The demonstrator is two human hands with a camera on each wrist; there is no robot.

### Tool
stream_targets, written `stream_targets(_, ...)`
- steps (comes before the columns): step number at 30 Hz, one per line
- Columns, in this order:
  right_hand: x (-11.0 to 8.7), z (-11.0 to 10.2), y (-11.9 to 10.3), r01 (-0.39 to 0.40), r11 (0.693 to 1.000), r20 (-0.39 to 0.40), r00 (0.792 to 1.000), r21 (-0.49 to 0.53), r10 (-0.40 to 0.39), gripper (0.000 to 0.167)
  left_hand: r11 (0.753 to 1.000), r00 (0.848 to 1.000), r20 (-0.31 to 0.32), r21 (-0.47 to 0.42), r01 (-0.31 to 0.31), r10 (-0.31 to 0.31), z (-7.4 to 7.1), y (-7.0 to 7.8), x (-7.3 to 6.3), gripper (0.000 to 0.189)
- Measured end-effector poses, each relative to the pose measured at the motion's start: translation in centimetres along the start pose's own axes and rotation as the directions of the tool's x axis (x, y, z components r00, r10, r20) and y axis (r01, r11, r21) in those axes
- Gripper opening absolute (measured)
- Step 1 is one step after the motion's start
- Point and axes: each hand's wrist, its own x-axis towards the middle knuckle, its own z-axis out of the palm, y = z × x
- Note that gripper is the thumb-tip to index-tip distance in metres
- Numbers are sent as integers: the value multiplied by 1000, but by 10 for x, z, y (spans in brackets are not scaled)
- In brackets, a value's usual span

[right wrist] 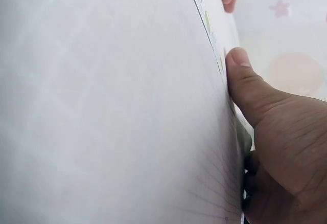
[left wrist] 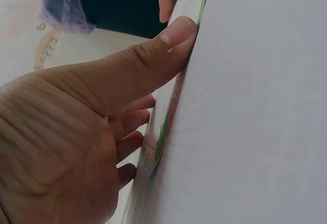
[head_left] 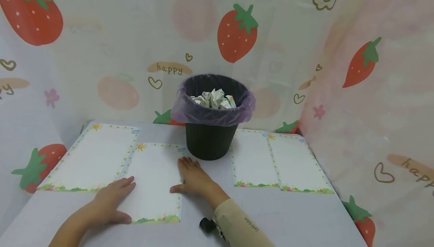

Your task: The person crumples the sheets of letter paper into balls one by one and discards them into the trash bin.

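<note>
A white sheet of paper [head_left: 154,186] with a printed border of leaves, sun and flowers lies flat in front of the bin. My left hand [head_left: 110,201] rests on its lower left side, fingers extended and thumb by the bottom edge. At the sheet's right edge my right hand [head_left: 194,179] lies with fingers reaching forward and thumb spread over the border. In the left wrist view, the thumb [left wrist: 153,60] sits along the paper's decorated edge. The right wrist view has the thumb [right wrist: 248,83] at the paper's side border.
A black bin [head_left: 211,141] lined with a purple plastic bag [head_left: 190,113] stands at the back, holding crumpled paper [head_left: 216,98]. Another bordered sheet [head_left: 91,160] lies at left, partly overlapped. Two more sheets, one inner [head_left: 254,160] and one outer [head_left: 300,164], lie at right. Patterned curtains surround the table.
</note>
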Motion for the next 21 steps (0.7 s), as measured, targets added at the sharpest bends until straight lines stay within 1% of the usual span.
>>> stream_targets(3, 0, 0, -1, 5, 1000, -1, 1000, 6, -5, 110, 1000, 1000, -13, -6, -2, 2, 0, 1, -1, 110)
stream_targets(5, 0, 2, -2, 10, 999, -10, 1000, 37, -9, 109, 1000, 1000, -12, -9, 2, -2, 0, 1, -1, 110)
stream_targets(8, 1, 5, -3, -5, 993, -18, 1000, 119, 7, 107, 1000, 1000, -5, -5, 7, -7, -1, 0, -2, 110)
stream_targets(11, 1, 9, -4, -46, 974, -20, 998, 222, 52, 106, 1000, 1000, -9, -10, 7, -7, -1, -1, -2, 110)
stream_targets(13, -1, 10, -6, -65, 955, -37, 996, 291, 79, 106, 1000, 1000, -13, -8, 0, 0, -1, -2, -1, 110)
stream_targets(14, -1, 10, -8, -63, 942, -51, 995, 329, 84, 107, 1000, 1000, -16, -9, -1, 1, 0, -2, -1, 110)
stream_targets(16, -2, 9, -12, -36, 909, -105, 991, 416, 88, 110, 1000, 1000, -15, -15, -3, 3, 0, -2, -1, 110)
stream_targets(19, -4, 6, -20, 5, 854, -191, 975, 520, 110, 115, 1000, 1000, -7, -20, -4, 4, 0, -2, -1, 110)
stream_targets(21, -7, 3, -26, 21, 802, -231, 962, 597, 146, 117, 999, 1000, 3, -41, 0, 0, 0, -2, -1, 111)
